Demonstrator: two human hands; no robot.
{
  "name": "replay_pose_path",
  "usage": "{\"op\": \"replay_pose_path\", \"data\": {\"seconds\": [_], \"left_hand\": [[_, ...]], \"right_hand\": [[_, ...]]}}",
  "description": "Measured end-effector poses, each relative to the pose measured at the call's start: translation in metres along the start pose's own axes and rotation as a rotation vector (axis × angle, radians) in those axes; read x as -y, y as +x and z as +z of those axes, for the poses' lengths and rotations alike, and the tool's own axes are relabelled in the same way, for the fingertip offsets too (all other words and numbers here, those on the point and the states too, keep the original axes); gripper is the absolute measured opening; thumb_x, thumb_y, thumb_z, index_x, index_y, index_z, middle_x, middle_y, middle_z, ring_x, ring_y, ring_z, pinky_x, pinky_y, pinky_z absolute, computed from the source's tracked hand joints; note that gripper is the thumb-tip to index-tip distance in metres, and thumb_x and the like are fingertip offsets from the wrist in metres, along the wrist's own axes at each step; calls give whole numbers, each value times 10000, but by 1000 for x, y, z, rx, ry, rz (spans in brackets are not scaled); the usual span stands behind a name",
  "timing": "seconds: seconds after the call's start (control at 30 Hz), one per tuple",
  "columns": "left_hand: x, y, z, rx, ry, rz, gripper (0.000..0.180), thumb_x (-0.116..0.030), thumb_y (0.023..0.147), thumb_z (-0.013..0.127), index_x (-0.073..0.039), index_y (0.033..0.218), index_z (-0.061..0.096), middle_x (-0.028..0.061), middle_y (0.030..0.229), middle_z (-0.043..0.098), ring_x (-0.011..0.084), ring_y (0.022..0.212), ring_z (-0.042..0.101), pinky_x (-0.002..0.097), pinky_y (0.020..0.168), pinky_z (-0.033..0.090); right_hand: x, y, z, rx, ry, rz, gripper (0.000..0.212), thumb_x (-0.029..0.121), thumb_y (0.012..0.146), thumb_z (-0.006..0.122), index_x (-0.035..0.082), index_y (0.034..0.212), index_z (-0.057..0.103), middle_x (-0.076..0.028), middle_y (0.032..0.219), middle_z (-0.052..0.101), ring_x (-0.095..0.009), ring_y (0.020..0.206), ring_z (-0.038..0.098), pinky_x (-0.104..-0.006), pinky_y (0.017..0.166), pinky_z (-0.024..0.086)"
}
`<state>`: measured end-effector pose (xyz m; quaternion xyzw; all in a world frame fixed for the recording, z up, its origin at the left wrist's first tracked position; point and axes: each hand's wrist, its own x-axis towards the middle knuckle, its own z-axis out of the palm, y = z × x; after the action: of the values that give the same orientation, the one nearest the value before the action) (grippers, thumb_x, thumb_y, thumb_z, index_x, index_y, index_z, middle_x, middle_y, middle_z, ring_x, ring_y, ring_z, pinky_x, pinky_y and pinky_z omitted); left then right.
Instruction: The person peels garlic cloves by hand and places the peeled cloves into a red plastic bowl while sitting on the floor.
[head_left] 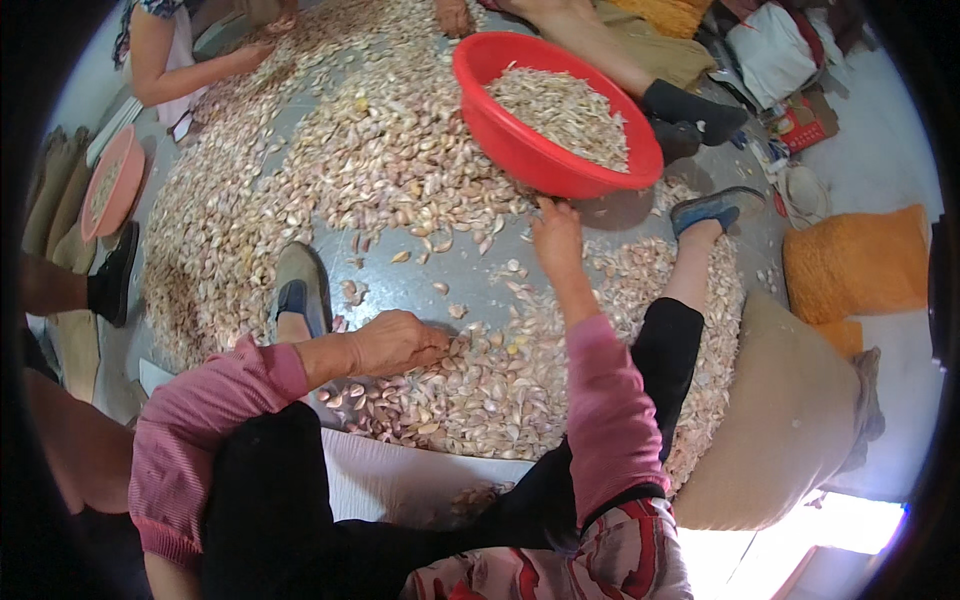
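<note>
My left hand (400, 343) is low over the garlic cloves (505, 400) between my legs. Its fingers are curled together at the edge of the cloves, and whatever they pinch is too small to make out. Farther forward, my right hand (557, 238) reaches to the near underside of a red plastic basin (545, 170). The fingers there are bent and close together, and their tips are partly hidden beside the basin. Pale garlic skins and stalk bits (565, 115) lie in the basin. A wide heap of cloves (390, 150) spreads beyond my hands.
Other people sit around the heap; one person's hand (250, 57) works at the upper left, another's hand (453, 17) at the top. A pink basin (115, 190) stands at left. Full sacks (775, 420) and an orange bag (855, 265) are at right. My shoes (303, 285) rest among the cloves.
</note>
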<state>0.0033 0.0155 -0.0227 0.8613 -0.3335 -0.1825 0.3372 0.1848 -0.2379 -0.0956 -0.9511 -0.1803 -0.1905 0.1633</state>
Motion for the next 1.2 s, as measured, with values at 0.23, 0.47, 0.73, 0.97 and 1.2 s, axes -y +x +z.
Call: {"op": "replay_pose_path", "data": {"seconds": [0.23, 0.47, 0.73, 0.97, 1.2], "left_hand": [[1, -1, -2, 29, 206, -20, 157, -250, 841, 622, -98, 806, 605, 149, 655, 597, 358, 641, 617, 463, 573, 477], [16, 7, 11, 151, 306, -255, 493, -208, 804, 627, -167, 1277, 494, 160, 899, 636, 363, 763, 658, 458, 640, 521], [17, -12, 24, 376, 158, -264, 727, -173, 818, 617, -123, 1454, 267, 224, 1185, 573, 424, 1024, 611, 463, 847, 492], [3, -4, 25, 655, 145, -303, 839, -237, 840, 666, -115, 1500, 163, 218, 1089, 649, 396, 1036, 613, 452, 836, 484], [4, -1, 7, 547, 130, -350, 457, -312, 861, 624, -104, 1262, 555, 166, 1065, 672, 359, 1007, 639, 444, 842, 513]], "right_hand": [[30, -42, -7, 337, 383, -15, 125, 124, 828, 606, 60, 916, 667, -159, 936, 601, -350, 954, 578, -430, 830, 477], [79, -4, -14, 193, 294, -143, 340, 127, 809, 636, 139, 1149, 632, -119, 1183, 566, -333, 1105, 519, -450, 923, 455], [150, -49, 2, 381, 175, -345, 454, 100, 805, 636, 186, 1248, 591, -93, 1367, 473, -344, 1230, 423, -532, 1034, 352], [118, -55, -19, 207, 350, -273, 326, 68, 806, 630, 93, 1131, 634, -100, 1173, 601, -308, 1076, 541, -440, 909, 445], [158, -49, 17, 345, 202, -456, 295, 82, 773, 695, 90, 1067, 664, -111, 972, 655, -316, 930, 618, -379, 804, 505]]}}
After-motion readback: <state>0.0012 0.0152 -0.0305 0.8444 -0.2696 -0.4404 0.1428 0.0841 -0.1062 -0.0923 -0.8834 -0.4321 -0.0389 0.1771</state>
